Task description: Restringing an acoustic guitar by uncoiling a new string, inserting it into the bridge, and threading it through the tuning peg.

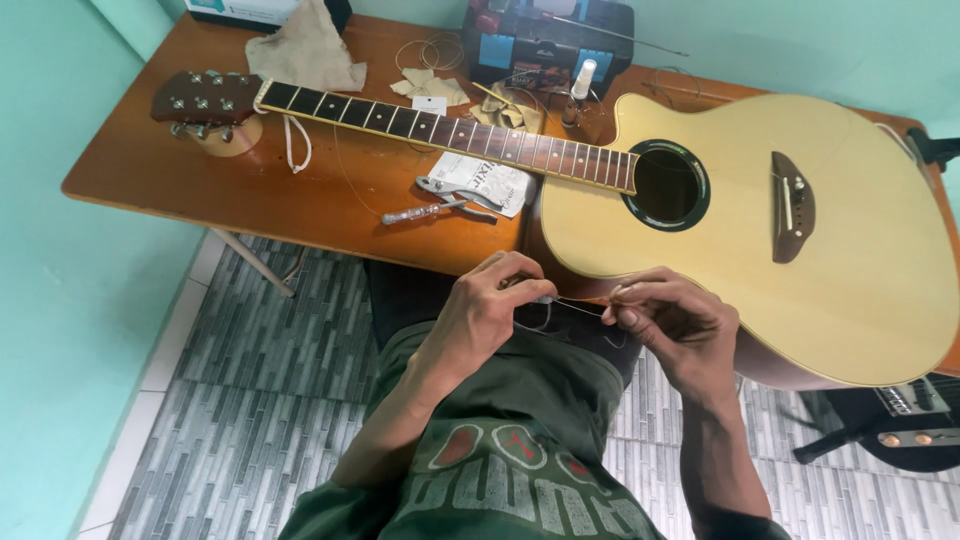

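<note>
A thin guitar string (580,305) was held taut between the two hands, just off the near edge of the worktop (300,200). The fingers of the left hand (490,305) were pinched together on one end, those of the right hand (670,320) on the other. The acoustic guitar (760,220) lay unstrung across the worktop, its body overhanging the near edge. Pliers (455,190) and a paper packet (490,183) lay near that edge. Open tiled floor (260,400) was seen to the left.
</note>
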